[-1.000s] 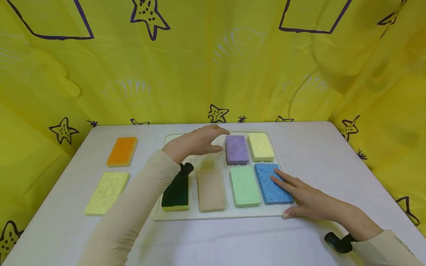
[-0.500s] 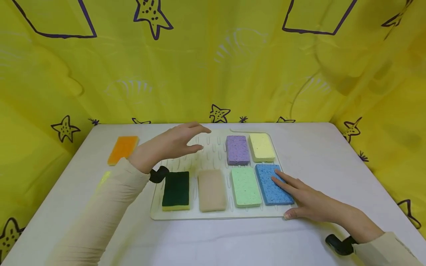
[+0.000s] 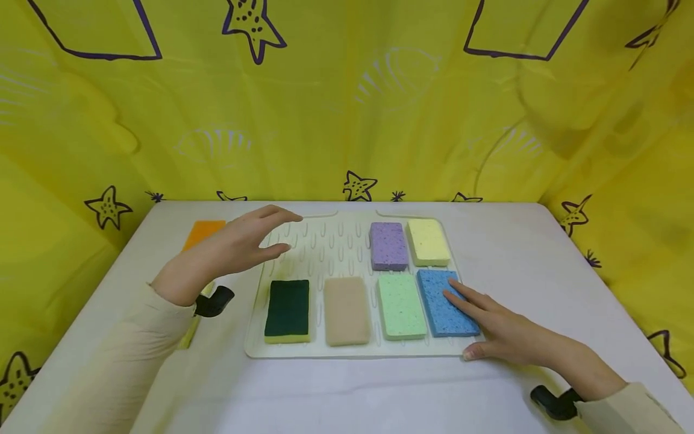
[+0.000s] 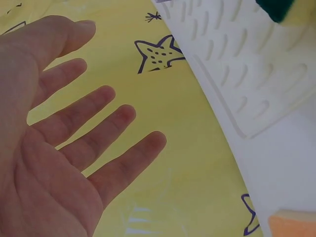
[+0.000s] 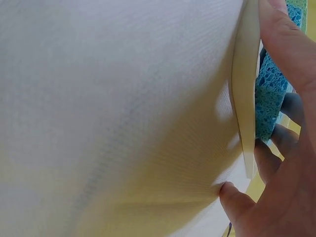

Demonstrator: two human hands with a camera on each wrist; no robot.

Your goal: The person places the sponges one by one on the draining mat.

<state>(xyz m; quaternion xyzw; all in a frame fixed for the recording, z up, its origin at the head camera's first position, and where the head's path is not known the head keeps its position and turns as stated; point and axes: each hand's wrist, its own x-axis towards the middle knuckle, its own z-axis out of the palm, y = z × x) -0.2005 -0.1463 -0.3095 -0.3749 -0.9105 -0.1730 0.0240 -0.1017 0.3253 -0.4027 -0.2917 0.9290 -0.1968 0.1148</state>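
Note:
My left hand (image 3: 230, 247) hangs in the air, its fingers spread and holding nothing, between the tray's far left part and an orange sponge (image 3: 202, 234), which it partly hides. With straight fingers, my right hand (image 3: 499, 322) rests on a blue sponge (image 3: 441, 301), the thumb at the near right corner of the pale tray (image 3: 347, 352). In the tray's front row, a dark green scrub sponge (image 3: 287, 308), a beige sponge (image 3: 347, 310) and a mint green sponge (image 3: 401, 307) lie left of the blue one. Behind them are a purple sponge (image 3: 388, 246) and a pale yellow sponge (image 3: 428, 242).
A yellow-green sponge (image 3: 188, 335) on the white table (image 3: 347, 392) lies mostly hidden under my left forearm. Ridges cover the tray's bare far left part. A yellow curtain (image 3: 325, 108) with star drawings hangs behind and beside the table.
My left hand has moved left, away from near the purple sponge, across the tray, and now covers part of the orange sponge. My right hand stays on the blue sponge.

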